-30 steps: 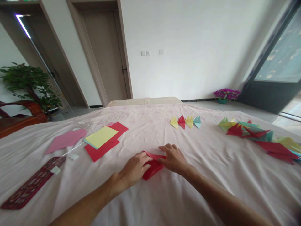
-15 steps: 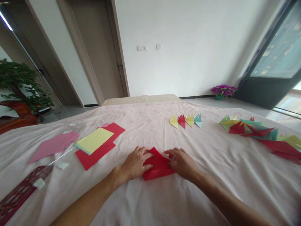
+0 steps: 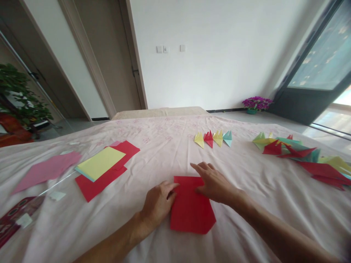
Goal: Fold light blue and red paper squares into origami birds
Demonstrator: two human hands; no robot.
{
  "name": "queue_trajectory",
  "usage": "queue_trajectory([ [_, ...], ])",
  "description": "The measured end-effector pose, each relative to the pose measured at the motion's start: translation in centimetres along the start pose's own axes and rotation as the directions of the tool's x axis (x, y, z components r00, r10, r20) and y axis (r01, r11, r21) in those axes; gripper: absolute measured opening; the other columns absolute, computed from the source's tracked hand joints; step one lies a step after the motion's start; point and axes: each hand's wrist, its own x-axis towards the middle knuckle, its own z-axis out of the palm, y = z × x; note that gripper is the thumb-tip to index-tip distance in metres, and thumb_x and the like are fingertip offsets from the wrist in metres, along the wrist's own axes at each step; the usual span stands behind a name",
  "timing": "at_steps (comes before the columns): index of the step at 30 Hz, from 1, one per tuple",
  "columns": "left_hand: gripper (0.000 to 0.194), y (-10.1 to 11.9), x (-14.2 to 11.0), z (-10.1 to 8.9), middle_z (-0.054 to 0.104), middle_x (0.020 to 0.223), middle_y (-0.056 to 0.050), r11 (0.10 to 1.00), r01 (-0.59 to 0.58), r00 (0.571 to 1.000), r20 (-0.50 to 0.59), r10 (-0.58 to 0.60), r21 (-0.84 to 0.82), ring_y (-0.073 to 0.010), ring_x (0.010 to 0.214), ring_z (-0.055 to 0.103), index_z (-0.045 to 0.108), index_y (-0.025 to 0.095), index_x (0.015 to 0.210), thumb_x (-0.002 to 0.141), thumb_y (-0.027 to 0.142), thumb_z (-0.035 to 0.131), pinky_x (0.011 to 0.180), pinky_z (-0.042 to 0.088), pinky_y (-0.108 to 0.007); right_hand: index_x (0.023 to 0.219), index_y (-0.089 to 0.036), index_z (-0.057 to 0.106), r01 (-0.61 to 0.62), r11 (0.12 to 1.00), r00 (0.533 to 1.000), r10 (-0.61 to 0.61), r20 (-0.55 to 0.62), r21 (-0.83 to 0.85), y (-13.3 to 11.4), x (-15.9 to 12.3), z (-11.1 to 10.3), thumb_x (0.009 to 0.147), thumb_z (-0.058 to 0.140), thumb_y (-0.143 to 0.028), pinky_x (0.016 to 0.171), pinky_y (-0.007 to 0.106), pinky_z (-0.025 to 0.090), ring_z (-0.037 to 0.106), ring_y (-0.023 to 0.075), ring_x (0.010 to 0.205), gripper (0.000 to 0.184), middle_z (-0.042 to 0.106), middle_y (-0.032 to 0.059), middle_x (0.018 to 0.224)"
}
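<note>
A sheet of red paper [image 3: 192, 213] lies nearly flat in front of me, with a slanted corner at its lower right. My left hand [image 3: 160, 201] is closed at its left edge, with the index finger and thumb on the paper. At the upper right corner, the thumb of my right hand [image 3: 215, 182] touches the sheet, while its fingers stretch out beyond the top edge, apart from the thumb. The underside of the paper is hidden.
Left on the tablecloth [image 3: 153, 153] lie a yellow sheet [image 3: 102, 162], red sheets [image 3: 131, 149], pink paper [image 3: 49, 170] and a dark red package [image 3: 13, 217]. Several small folded pieces [image 3: 208, 138] stand in a row ahead. Folded papers [image 3: 298, 151] are heaped at right.
The red paper was folded small under both hands; it has been opened out, turned and spread wider towards me. My right hand's fingers have straightened. The view has shifted slightly right.
</note>
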Motion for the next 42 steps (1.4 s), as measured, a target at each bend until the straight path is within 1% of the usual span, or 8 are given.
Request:
queue_trajectory([
  [5, 0.034, 0.1, -0.8, 0.2, 0.070, 0.095, -0.002, 0.995, -0.009, 0.999, -0.051, 0.015, 0.104, -0.0171, 0.086, 0.067, 0.066, 0.029, 0.118, 0.090, 0.019, 0.049, 0.076, 0.050, -0.025, 0.148, -0.020, 0.028, -0.175, 0.914, 0.974, 0.215, -0.072, 0.365, 3.3, -2.8, 2.1, 0.065, 0.063, -0.018, 0.073, 0.036, 0.055, 0.062, 0.0210, 0.087, 0.090, 0.053, 0.0131, 0.121],
  [11, 0.036, 0.2, -1.2, 1.0, 0.067, 0.091, -0.003, 0.979, -0.078, 0.991, -0.092, 0.096, 0.188, -0.0154, 0.079, 0.066, 0.061, 0.028, 0.124, 0.094, 0.020, 0.043, 0.070, 0.050, -0.024, 0.144, -0.025, 0.033, -0.127, 0.598, 0.876, 0.442, -0.193, 0.791, 3.6, -4.9, 4.6, 0.065, 0.067, -0.025, 0.071, 0.040, 0.060, 0.054, 0.0329, 0.116, 0.086, 0.038, 0.0180, 0.138],
  [17, 0.037, 0.3, -0.3, 1.2, 0.066, 0.096, -0.004, 0.997, -0.019, 0.992, -0.126, 0.028, 0.073, -0.0164, 0.084, 0.066, 0.060, 0.025, 0.126, 0.093, 0.020, 0.044, 0.076, 0.051, -0.025, 0.149, -0.020, 0.021, -0.158, 0.380, 0.905, 0.424, -0.020, 0.911, 1.4, -3.7, 3.1, 0.071, 0.059, -0.022, 0.080, 0.043, 0.058, 0.061, 0.0320, 0.111, 0.087, 0.040, 0.0211, 0.144],
  [21, 0.035, 0.3, 0.4, 1.0, 0.066, 0.097, -0.003, 0.990, -0.008, 0.996, -0.090, 0.021, 0.141, -0.0169, 0.085, 0.065, 0.061, 0.026, 0.123, 0.093, 0.020, 0.046, 0.077, 0.051, -0.027, 0.150, -0.010, 0.015, -0.209, 0.382, 0.926, 0.374, 0.056, 0.900, 1.0, -2.0, 2.3, 0.074, 0.052, -0.021, 0.083, 0.042, 0.056, 0.067, 0.0294, 0.101, 0.085, 0.062, 0.0187, 0.121],
  [31, 0.031, 0.0, 1.3, 1.4, 0.058, 0.127, -0.012, 0.860, -0.308, 0.929, -0.064, 0.363, 0.407, -0.0253, 0.118, 0.053, 0.059, 0.018, 0.122, 0.095, 0.016, 0.045, 0.102, 0.044, -0.042, 0.137, -0.015, 0.042, -0.262, 0.256, 0.907, 0.395, 0.147, 0.931, 0.9, -0.7, 2.5, 0.070, 0.064, -0.026, 0.069, 0.036, 0.056, 0.070, 0.0244, 0.077, 0.071, 0.073, 0.0071, 0.095],
  [36, 0.029, -0.3, 2.1, 2.0, 0.061, 0.125, -0.011, 0.839, -0.364, 0.899, -0.085, 0.431, 0.403, -0.0257, 0.116, 0.056, 0.060, 0.016, 0.121, 0.095, 0.021, 0.048, 0.099, 0.048, -0.042, 0.111, -0.016, 0.064, -0.290, 0.498, 0.925, 0.366, 0.105, 0.817, 1.5, -0.9, 2.7, 0.075, 0.059, -0.026, 0.067, 0.034, 0.055, 0.068, 0.0222, 0.076, 0.037, 0.073, 0.0053, 0.088],
  [39, 0.027, 0.0, 1.9, 1.7, 0.064, 0.118, -0.010, 0.838, -0.363, 0.897, -0.090, 0.433, 0.408, -0.0252, 0.109, 0.059, 0.062, 0.017, 0.117, 0.094, 0.020, 0.050, 0.095, 0.051, -0.042, 0.095, -0.021, 0.071, -0.098, 0.768, 0.980, 0.184, -0.071, 0.633, 1.9, -1.7, 2.7, 0.079, 0.053, -0.017, 0.074, 0.032, 0.053, 0.066, 0.0200, 0.085, 0.025, 0.070, 0.0043, 0.093],
  [42, 0.027, 0.0, 1.5, 1.2, 0.064, 0.115, -0.010, 0.851, -0.346, 0.912, -0.072, 0.404, 0.394, -0.0243, 0.105, 0.060, 0.062, 0.016, 0.117, 0.092, 0.017, 0.052, 0.093, 0.051, -0.041, 0.108, -0.025, 0.068, 0.098, 0.867, 0.992, -0.047, -0.117, 0.488, 1.8, -2.5, 2.6, 0.083, 0.045, -0.008, 0.079, 0.030, 0.050, 0.062, 0.0177, 0.091, 0.038, 0.066, 0.0039, 0.099],
])
